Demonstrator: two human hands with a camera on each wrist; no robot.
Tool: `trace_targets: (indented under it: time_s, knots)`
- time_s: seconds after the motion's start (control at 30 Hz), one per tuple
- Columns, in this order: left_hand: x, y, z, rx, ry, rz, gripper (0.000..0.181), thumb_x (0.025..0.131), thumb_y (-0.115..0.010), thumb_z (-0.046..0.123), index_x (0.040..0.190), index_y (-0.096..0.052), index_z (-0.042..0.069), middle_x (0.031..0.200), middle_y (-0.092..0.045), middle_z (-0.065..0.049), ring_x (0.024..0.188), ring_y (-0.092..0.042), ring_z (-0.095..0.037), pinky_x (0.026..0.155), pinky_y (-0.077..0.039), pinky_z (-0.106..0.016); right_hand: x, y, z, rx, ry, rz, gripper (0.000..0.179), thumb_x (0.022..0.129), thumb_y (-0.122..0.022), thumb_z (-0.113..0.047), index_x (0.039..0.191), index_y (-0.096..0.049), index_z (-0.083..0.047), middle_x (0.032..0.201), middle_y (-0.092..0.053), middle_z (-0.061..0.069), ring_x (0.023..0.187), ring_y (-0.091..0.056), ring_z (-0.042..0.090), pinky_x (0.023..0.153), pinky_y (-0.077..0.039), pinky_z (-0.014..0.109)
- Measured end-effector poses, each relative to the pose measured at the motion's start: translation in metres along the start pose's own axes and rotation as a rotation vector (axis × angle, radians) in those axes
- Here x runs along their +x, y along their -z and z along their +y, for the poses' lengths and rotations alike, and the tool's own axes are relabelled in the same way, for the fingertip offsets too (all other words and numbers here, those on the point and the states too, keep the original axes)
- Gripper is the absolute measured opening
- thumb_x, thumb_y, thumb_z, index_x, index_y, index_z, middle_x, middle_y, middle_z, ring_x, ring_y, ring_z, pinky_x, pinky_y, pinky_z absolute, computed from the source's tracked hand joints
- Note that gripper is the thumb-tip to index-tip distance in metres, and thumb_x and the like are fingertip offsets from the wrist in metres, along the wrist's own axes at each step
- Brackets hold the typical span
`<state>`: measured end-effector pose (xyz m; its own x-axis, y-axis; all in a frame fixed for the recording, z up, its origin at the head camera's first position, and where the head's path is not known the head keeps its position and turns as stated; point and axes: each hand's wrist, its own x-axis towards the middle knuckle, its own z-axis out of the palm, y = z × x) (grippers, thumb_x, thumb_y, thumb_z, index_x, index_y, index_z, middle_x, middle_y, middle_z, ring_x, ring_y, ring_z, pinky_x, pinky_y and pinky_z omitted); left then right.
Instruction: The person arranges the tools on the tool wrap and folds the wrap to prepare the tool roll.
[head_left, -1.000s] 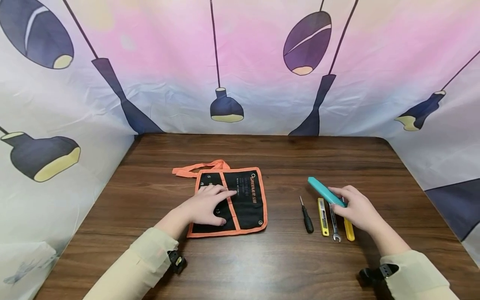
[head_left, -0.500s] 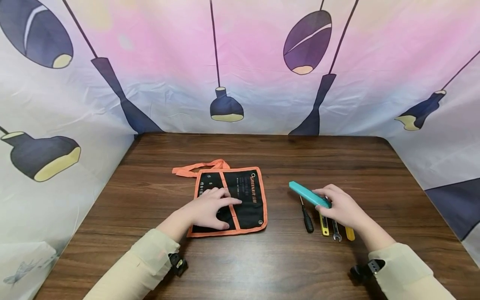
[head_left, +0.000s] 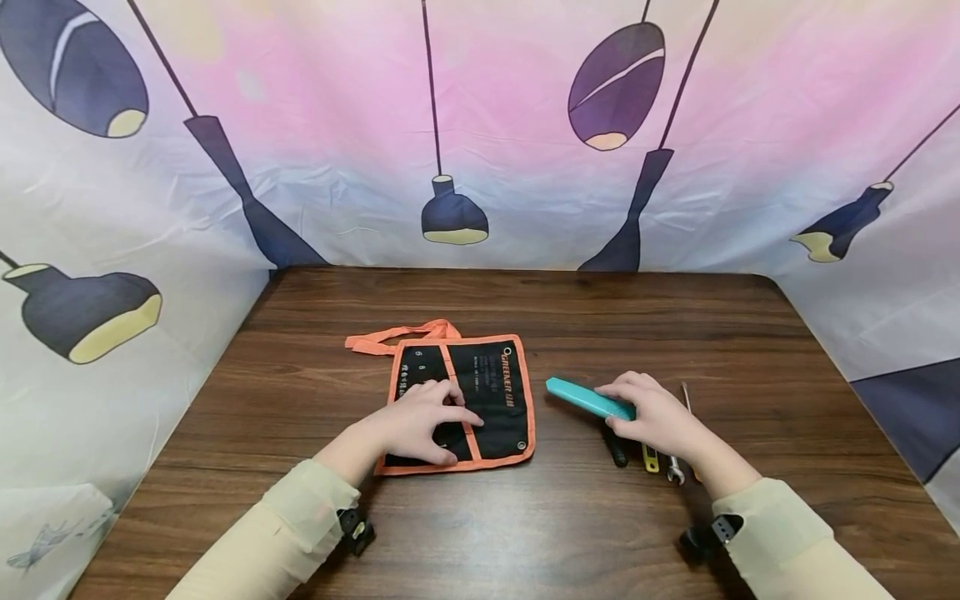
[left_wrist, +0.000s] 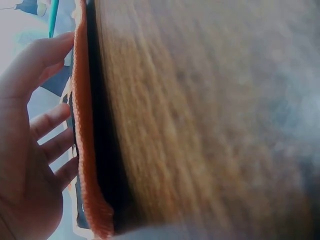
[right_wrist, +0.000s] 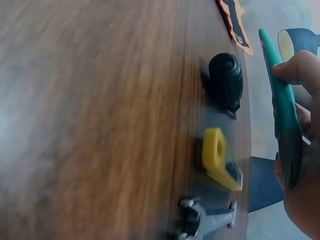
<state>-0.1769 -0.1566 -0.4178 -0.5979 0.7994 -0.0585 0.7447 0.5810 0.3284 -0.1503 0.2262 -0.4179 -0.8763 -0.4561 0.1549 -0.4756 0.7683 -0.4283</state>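
My right hand (head_left: 654, 418) pinches a long, slim teal tool (head_left: 585, 397) between thumb and fingers and holds it above the table, its free end pointing left towards the pouch. In the right wrist view the teal tool (right_wrist: 285, 115) has a darker lower end; its exact kind cannot be told. My left hand (head_left: 418, 427) rests on a black tool pouch (head_left: 495, 421) with orange trim, fingers loosely spread. Below my right hand lie a black-handled screwdriver (right_wrist: 227, 82), a yellow tool with a holed end (right_wrist: 218, 157) and an open-end wrench (right_wrist: 210, 221), all partly hidden in the head view.
An orange strap (head_left: 401, 335) trails from the pouch's back left corner. A thin metal shaft (head_left: 686, 396) shows beyond my right hand. The brown wooden table (head_left: 480, 533) ends at a printed cloth (head_left: 510, 167) behind.
My right hand has carried the teal tool left, from above the wrench to near the pouch's right edge. My left hand has stayed on the pouch with only small finger movement.
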Motion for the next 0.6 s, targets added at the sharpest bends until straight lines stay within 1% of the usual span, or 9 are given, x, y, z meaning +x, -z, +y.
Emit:
trace_targets:
  time_s: [0.1,0.2,0.33,0.47,0.6]
  knots:
    - [-0.001,-0.001,-0.001,-0.001,-0.011,-0.009,0.049,0.077,-0.072,0.042,0.124,-0.058,0.039,0.119,-0.041,0.003,0.099,-0.036,-0.016,0.081,-0.031,-0.038,0.003,-0.001,-0.002,-0.010,0.018,-0.006,0.039,0.081,-0.069,-0.018,0.119,-0.064,-0.013,0.106,-0.056,-0.002,0.095,-0.048,0.019,0.077,-0.041,0.039]
    - [-0.001,-0.001,0.000,-0.005,-0.008,-0.021,0.048,0.077,-0.072,0.042,0.123,-0.059,0.040,0.120,-0.040,0.003,0.101,-0.036,-0.017,0.082,-0.030,-0.039,0.006,-0.002,-0.005,-0.011,0.030,-0.013,0.039,0.080,-0.068,-0.018,0.118,-0.065,-0.014,0.105,-0.056,-0.002,0.096,-0.048,0.019,0.077,-0.041,0.039]
    - [-0.001,0.001,0.002,-0.025,0.008,-0.040,0.046,0.078,-0.072,0.041,0.122,-0.059,0.042,0.122,-0.039,0.003,0.102,-0.035,-0.018,0.083,-0.030,-0.042,0.008,-0.003,-0.008,-0.004,0.034,-0.035,0.039,0.081,-0.068,-0.019,0.119,-0.064,-0.014,0.105,-0.056,-0.003,0.095,-0.047,0.018,0.075,-0.041,0.038]
    - [-0.002,0.002,0.004,-0.055,0.032,-0.064,0.047,0.076,-0.073,0.041,0.121,-0.059,0.043,0.125,-0.037,0.003,0.111,-0.034,-0.021,0.090,-0.028,-0.051,0.010,-0.005,-0.010,0.005,0.042,-0.057,0.038,0.082,-0.067,-0.019,0.119,-0.064,-0.014,0.105,-0.056,-0.003,0.094,-0.047,0.017,0.075,-0.040,0.037]
    - [-0.003,0.002,0.005,-0.054,0.048,-0.079,0.049,0.073,-0.074,0.043,0.119,-0.059,0.044,0.129,-0.036,0.002,0.115,-0.033,-0.024,0.093,-0.026,-0.054,0.011,-0.007,-0.011,0.014,0.043,-0.079,0.038,0.083,-0.067,-0.021,0.120,-0.065,-0.015,0.106,-0.056,-0.004,0.095,-0.047,0.016,0.076,-0.041,0.036]
